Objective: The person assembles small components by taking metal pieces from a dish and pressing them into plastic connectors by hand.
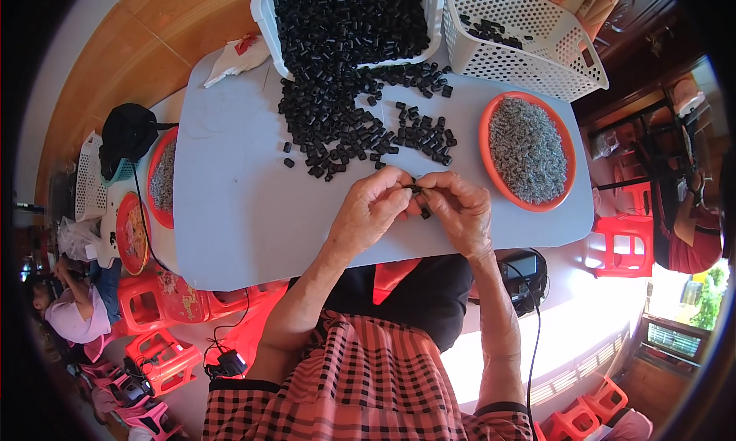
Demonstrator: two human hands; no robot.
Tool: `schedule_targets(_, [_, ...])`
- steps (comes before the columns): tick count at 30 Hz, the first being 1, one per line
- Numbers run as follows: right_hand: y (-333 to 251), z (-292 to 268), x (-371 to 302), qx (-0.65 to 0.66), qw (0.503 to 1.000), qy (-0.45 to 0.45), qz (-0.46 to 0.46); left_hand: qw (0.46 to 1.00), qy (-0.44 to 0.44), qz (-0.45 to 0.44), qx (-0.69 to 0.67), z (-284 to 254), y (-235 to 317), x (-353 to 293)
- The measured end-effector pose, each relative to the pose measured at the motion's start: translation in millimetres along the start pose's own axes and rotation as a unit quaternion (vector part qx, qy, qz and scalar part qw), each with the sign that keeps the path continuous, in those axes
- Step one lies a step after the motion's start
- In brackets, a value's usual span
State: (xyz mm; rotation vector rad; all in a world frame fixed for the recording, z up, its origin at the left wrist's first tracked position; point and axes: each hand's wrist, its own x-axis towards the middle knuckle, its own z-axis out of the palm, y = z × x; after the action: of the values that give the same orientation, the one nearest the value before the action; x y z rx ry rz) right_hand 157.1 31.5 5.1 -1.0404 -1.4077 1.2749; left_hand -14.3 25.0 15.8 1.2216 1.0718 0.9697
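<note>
On our grey-blue tabletop (pixel 230 219), black pieces (pixel 345 127) spill from the white tub (pixel 266 23) toward us, probably for easy reach; the red bowl (pixel 485 154) of greyish bits stands right, seemingly likewise. Our left hand (pixel 372 205) and right hand (pixel 461 209), fingers curled, together pinch one small dark piece (pixel 415 189) between them, likely for control.

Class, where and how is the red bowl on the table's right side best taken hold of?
Probably by the left and right rim of the red bowl, coming from the near side: its raised edge rings the heaped grey pieces, while the white basket stands close beyond it.
</note>
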Motion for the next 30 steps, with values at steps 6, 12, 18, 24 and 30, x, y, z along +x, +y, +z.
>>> schedule_targets(6, [-2.0, -1.4, -1.1, 0.010, 1.000, 0.003, 0.016, 0.999, 0.013, 0.013, 0.040, 0.5, -0.2, -0.5])
schedule_targets(12, [1.5, -1.3, -1.7, 0.010, 1.000, 0.005, 0.015, 0.998, 0.014, 0.005, 0.060, 0.8, 5.2, -2.2])
schedule_targets(18, [1.2, -0.8, -1.0, 0.017, 1.000, 0.006, 0.010, 0.999, 0.016, 0.006, 0.048, 2.1, 0.2, -2.3])
schedule_targets(24, [1.4, -1.1, -0.4, 0.010, 1.000, 0.002, 0.003, 0.998, 0.011, 0.049, 0.029, 1.7, -6.5, -0.5])
schedule_targets(30, [1.1, -0.5, 0.1, 0.029, 1.000, 0.003, -0.001, 0.996, 0.014, 0.036, 0.076, 2.6, -6.1, -3.4])
